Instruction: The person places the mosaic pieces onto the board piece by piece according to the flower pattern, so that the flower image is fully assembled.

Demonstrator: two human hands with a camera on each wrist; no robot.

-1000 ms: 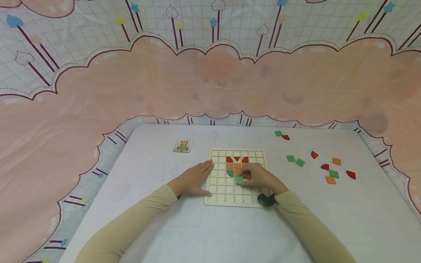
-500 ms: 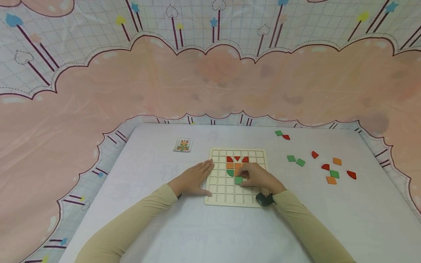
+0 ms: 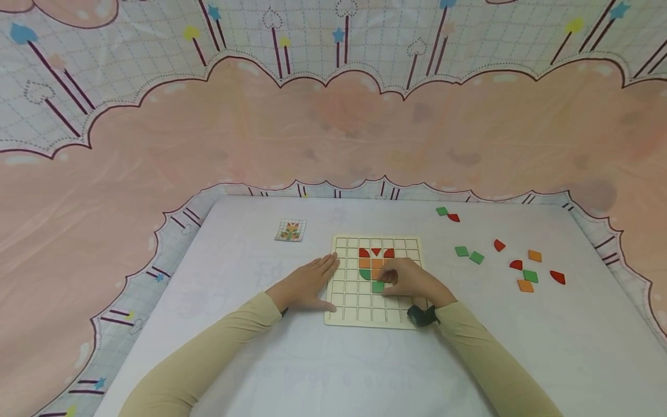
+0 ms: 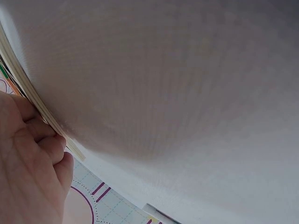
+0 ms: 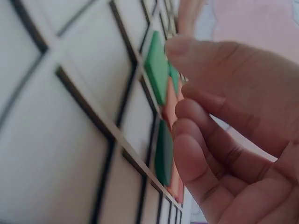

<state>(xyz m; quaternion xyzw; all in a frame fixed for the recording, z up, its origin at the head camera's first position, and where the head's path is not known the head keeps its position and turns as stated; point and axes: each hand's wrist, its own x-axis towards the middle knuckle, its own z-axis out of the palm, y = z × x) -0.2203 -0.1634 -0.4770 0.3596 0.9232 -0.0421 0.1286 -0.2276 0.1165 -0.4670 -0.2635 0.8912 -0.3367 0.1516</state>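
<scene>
Right now the right hand [image 3: 411, 281] rests on the wooden grid board [image 3: 346, 307] with its fingers curled, thumb and fingertip pinching a green square tile [image 3: 378, 286] that sits in a cell near the board's middle, just below the orange and red pieces already laid in. In the right wrist view the tile [image 5: 157, 70] shows as a flat, thin, plain green square with crisp edges, lying between the board's dark grid lines, the thumb [image 5: 205, 53] against its edge. The left hand [image 3: 307, 284] lies flat with straight fingers together, pressing on the board's left edge. Loose green, red and orange tiles [image 3: 526, 275] lie scattered on the worktop [image 3: 260, 359] well to the right, and a small pattern card [image 3: 289, 230] sits beyond the board on the left.
</scene>
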